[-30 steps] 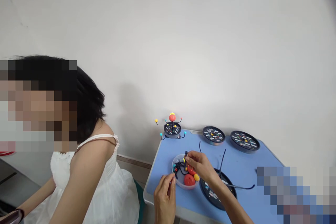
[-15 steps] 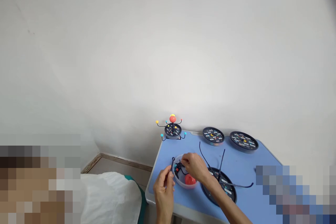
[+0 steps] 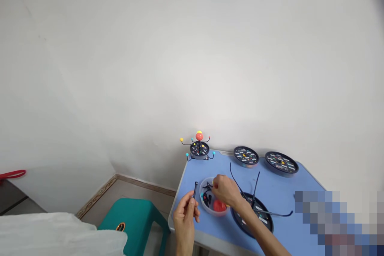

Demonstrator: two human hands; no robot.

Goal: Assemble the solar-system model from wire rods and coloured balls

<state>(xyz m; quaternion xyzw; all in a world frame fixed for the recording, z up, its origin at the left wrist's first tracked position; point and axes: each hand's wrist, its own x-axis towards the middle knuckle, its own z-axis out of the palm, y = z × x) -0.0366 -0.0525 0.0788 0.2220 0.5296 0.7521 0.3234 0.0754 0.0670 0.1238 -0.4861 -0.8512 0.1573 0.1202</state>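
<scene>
Upright between the fingertips of my left hand (image 3: 186, 212) is a short black rod (image 3: 195, 190), just left of a clear round bowl (image 3: 213, 212). The bowl holds black curved pieces (image 3: 207, 199), a red rounded piece (image 3: 219, 206) and small coloured balls. My right hand (image 3: 226, 190) is over the bowl's right side with its fingers curled; what they hold, if anything, is hidden. Beneath my right forearm lies a round black base (image 3: 245, 226) with long thin black arms (image 3: 256, 187) rising and spreading from it.
On the blue table (image 3: 222, 164), an assembled planet model (image 3: 199, 149) stands at the back left. Two round black bases (image 3: 246, 156) (image 3: 281, 163) lie along the back edge. A green stool (image 3: 129, 212) and white cloth (image 3: 60, 234) are at the lower left.
My right hand has curled more tightly over the bowl. My left hand has tilted slightly, still with the rod. The person at the left has gone from view, and more of the green stool shows.
</scene>
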